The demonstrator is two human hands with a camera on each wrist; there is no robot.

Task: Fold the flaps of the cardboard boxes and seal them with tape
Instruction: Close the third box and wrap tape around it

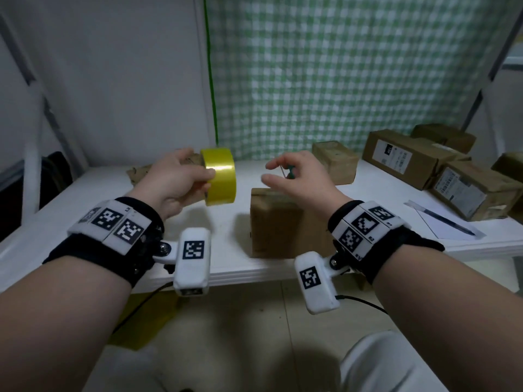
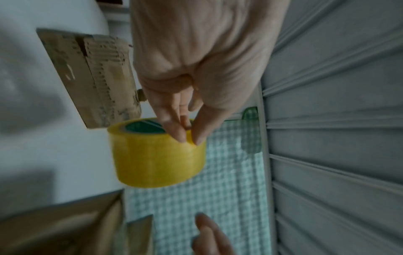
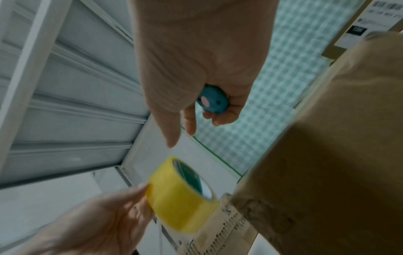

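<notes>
In the head view, a yellow tape roll (image 1: 219,176) was held up at centre left by the left hand (image 1: 175,182), fingers curled round it. The right hand (image 1: 297,179), at centre, had its last fingers closed on a small blue cutter (image 1: 290,171) above a cardboard box (image 1: 278,222) standing on the white table (image 1: 85,199). More boxes (image 1: 410,157) were seen at the right edge.

In the left wrist view, the tape roll (image 2: 157,153) was pinched at its rim by the fingertips (image 2: 176,134).

In the right wrist view, the cutter (image 3: 213,99) was gripped at upper centre, thumb and forefinger extended; the tape roll (image 3: 181,193) was seen below.
</notes>
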